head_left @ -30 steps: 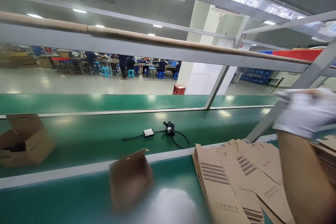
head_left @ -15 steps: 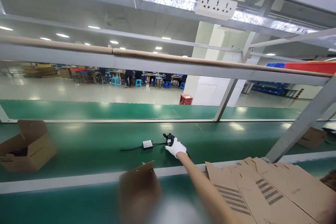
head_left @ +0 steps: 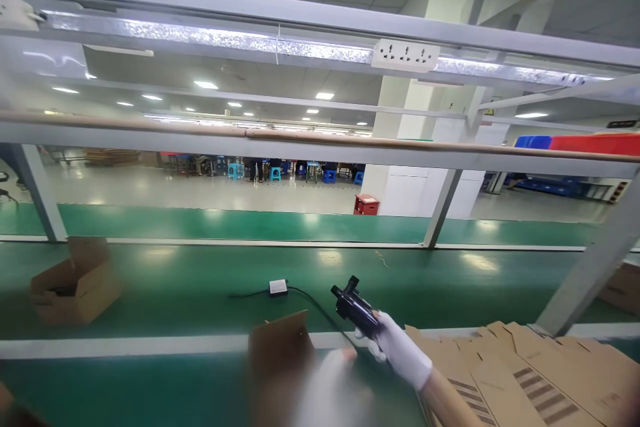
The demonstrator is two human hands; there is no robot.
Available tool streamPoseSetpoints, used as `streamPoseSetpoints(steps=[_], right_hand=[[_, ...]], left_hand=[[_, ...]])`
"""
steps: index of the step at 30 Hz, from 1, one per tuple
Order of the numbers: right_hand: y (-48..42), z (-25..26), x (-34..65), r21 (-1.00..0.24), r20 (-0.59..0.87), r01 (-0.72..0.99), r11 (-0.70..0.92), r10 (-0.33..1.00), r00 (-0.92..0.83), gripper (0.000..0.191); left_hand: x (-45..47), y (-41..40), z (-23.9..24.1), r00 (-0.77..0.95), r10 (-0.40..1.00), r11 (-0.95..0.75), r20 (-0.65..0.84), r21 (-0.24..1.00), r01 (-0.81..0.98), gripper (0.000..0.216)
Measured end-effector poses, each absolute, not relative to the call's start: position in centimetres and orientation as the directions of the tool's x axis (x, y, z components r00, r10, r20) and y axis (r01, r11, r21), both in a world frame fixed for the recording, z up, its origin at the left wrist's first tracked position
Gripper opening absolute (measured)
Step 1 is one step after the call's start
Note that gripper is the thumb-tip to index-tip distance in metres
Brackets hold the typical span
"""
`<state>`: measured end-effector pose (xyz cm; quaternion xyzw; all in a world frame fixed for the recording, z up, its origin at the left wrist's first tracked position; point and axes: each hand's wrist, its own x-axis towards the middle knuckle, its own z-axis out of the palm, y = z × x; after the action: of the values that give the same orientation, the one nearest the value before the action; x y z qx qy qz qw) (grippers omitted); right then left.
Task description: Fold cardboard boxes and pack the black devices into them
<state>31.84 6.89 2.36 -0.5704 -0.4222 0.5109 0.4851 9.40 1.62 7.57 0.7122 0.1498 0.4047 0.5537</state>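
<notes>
Currently my right hand (head_left: 400, 350), gloved, grips the black pump (head_left: 356, 308) by its body, lifted just above the belt (head_left: 175, 293) so its cable (head_left: 300, 293) trails back to the small adapter (head_left: 278, 287) lying there. My left hand (head_left: 333, 383) is blurred at the open box (head_left: 280, 360); I cannot tell its grip. Flat cartons (head_left: 525, 380) lie near my right arm

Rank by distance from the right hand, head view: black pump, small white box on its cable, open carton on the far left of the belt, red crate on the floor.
1. black pump: held in the right hand.
2. small white box: on the belt, up-left of the hand.
3. open carton: far left of the belt.
4. red crate: on the floor beyond the line.
</notes>
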Motion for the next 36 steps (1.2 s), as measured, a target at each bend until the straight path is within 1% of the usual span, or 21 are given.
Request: streamPoseSetpoints(steps=[2, 4, 5, 7, 9, 11, 15, 17, 19, 20, 21, 23, 25, 27, 29, 30, 32, 33, 34, 35, 36], right_hand=[[2.9, 3.9, 31.3, -0.982, -0.12, -0.147, -0.115, 0.992, 0.03, 0.055], [-0.5, 6.0, 30.4, -0.976, -0.047, -0.212, -0.058, 0.997, -0.058, 0.056], [-2.0, 7.2, 30.0, -0.98, -0.001, -0.198, -0.018, 0.996, -0.085, 0.056], [-4.5, 9.6, 29.4, -0.992, 0.09, -0.097, 0.079, 0.99, -0.108, 0.058], [-6.3, 11.6, 29.4, -0.988, 0.15, 0.005, 0.152, 0.979, -0.139, 0.06], [-7.6, 12.7, 30.0, -0.983, 0.157, 0.062, 0.171, 0.97, -0.188, 0.059], [-9.6, 12.2, 31.8, -0.987, 0.136, 0.054, 0.152, 0.964, -0.23, 0.041], [-10.4, 11.6, 32.4, -0.989, 0.117, 0.068, 0.134, 0.97, -0.215, 0.037], [-11.1, 11.5, 32.6, -0.986, 0.089, 0.123, 0.108, 0.984, -0.156, 0.039], [-11.3, 11.7, 32.4, -0.982, 0.083, 0.161, 0.1, 0.99, -0.111, 0.04], [-11.5, 12.1, 32.2, -0.973, 0.091, 0.207, 0.103, 0.994, -0.063, 0.04], [-11.6, 13.4, 31.4, -0.936, 0.161, 0.321, 0.143, 0.987, 0.028, 0.037], [-11.3, 15.1, 30.1, -0.852, 0.313, 0.468, 0.234, 0.945, 0.098, 0.028], [-10.7, 17.1, 28.5, -0.715, 0.494, 0.612, 0.339, 0.864, 0.097, 0.02], [-9.9, 18.8, 26.8, -0.545, 0.64, 0.691, 0.475, 0.768, -0.024, 0.012], [-9.4, 19.5, 26.1, -0.463, 0.68, 0.695, 0.55, 0.724, -0.12, 0.01], [-8.1, 20.5, 24.9, -0.331, 0.708, 0.648, 0.687, 0.634, -0.311, 0.012], [-7.4, 20.7, 24.5, -0.294, 0.697, 0.617, 0.73, 0.605, -0.385, 0.014], [-6.7, 20.8, 24.3, -0.286, 0.673, 0.588, 0.756, 0.595, -0.438, 0.015], [-5.9, 20.7, 24.2, -0.309, 0.638, 0.56, 0.769, 0.604, -0.477, 0.015], [-5.1, 20.4, 24.3, -0.362, 0.597, 0.53, 0.766, 0.628, -0.499, 0.014]], left_hand=[[11.5, 1.0, 7.8, 0.607, 0.703, -0.259, 0.371, 0.928, -0.267, 0.055], [14.0, -0.2, 8.2, 0.583, 0.739, -0.186, 0.338, 0.934, -0.307, 0.064], [15.3, -0.9, 8.5, 0.567, 0.756, -0.155, 0.328, 0.931, -0.332, 0.066], [17.5, -2.3, 9.3, 0.528, 0.786, -0.107, 0.322, 0.912, -0.397, 0.071], [18.6, -3.5, 10.5, 0.479, 0.81, -0.082, 0.339, 0.873, -0.48, 0.076], [18.3, -4.2, 12.1, 0.415, 0.829, -0.082, 0.375, 0.816, -0.572, 0.073], [14.5, -3.4, 15.9, 0.233, 0.875, -0.131, 0.425, 0.67, -0.731, 0.053], [11.9, -2.5, 17.4, 0.072, 0.907, -0.178, 0.415, 0.533, -0.827, 0.041], [9.5, -1.5, 18.0, -0.002, 0.906, -0.21, 0.424, 0.444, -0.871, 0.037], [8.5, -1.0, 17.9, 0.004, 0.897, -0.215, 0.443, 0.444, -0.87, 0.038], [7.5, -0.6, 17.4, 0.048, 0.882, -0.21, 0.469, 0.482, -0.851, 0.039], [6.0, 0.1, 15.9, 0.181, 0.848, -0.191, 0.497, 0.608, -0.771, 0.041], [5.1, 0.5, 13.9, 0.336, 0.818, -0.166, 0.467, 0.751, -0.639, 0.044], [4.6, 0.4, 12.3, 0.485, 0.783, -0.132, 0.389, 0.867, -0.481, 0.049], [4.7, -0.1, 11.7, 0.603, 0.73, -0.106, 0.322, 0.925, -0.365, 0.053], [4.8, -0.4, 11.8, 0.657, 0.689, -0.102, 0.305, 0.939, -0.33, 0.055], [5.0, -1.2, 12.6, 0.746, 0.601, -0.11, 0.285, 0.955, -0.277, 0.055], [5.0, -1.5, 13.1, 0.778, 0.565, -0.118, 0.275, 0.96, -0.253, 0.056], [5.0, -1.8, 13.6, 0.803, 0.535, -0.126, 0.262, 0.965, -0.231, 0.058], [5.0, -2.1, 14.0, 0.821, 0.514, -0.13, 0.248, 0.969, -0.211, 0.059], [4.9, -2.2, 14.3, 0.832, 0.501, -0.131, 0.239, 0.971, -0.2, 0.061]])
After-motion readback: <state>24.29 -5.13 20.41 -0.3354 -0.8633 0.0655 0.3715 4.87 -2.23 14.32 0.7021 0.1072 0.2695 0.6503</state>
